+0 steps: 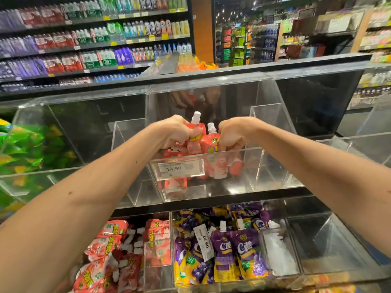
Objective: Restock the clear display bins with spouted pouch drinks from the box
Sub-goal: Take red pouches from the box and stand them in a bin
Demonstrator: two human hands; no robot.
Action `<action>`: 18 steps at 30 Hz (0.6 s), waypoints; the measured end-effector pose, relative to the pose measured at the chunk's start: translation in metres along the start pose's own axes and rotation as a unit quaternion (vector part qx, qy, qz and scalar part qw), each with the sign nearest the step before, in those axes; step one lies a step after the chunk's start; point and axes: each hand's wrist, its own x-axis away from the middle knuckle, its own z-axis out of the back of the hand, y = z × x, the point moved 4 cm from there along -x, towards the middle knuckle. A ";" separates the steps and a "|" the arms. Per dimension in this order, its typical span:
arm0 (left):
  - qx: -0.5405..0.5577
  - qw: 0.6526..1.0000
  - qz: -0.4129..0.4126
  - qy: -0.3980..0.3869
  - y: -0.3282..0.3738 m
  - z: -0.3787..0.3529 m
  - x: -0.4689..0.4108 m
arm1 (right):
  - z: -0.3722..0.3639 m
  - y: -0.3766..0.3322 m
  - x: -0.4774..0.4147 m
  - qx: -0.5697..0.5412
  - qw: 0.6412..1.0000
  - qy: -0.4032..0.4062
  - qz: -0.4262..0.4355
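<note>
Your left fingers (179, 142) are curled tight round a red spouted pouch (197, 133), cap up. Right fingers (229, 144) grip a 2nd pouch (211, 142), the two touching. Both are held by the upper body w/ spouts upright, prob. so they go in standing, labels to the front.

Left hand (175, 132) and right hand (232, 134) sit just above the front wall of the centre clear bin (251, 166), upper row, so the drop is short. A few loose red pouches (220, 169) lie at its front behind the price tag (179, 169). The rest of the bin looks bare, so plenty left to do imo.

Lower row: purple pouches (232, 250) in the mid bin, a red pouch stack (105, 246) at lower left. Can't tell if that's the box. Green bags (23, 149) fill the bin to your left.
</note>
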 end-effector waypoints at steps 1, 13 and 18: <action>-0.027 1.000 -0.010 -0.001 0.000 -0.001 0.002 | 0.000 0.001 0.000 0.005 1.000 -0.003 -0.001; -0.379 0.924 -0.040 0.006 -0.008 -0.008 0.000 | -0.012 -0.016 0.001 0.193 0.980 -0.012 0.042; -0.383 0.922 -0.013 -0.051 -0.008 0.000 -0.006 | -0.017 -0.023 -0.003 0.219 0.975 -0.007 0.042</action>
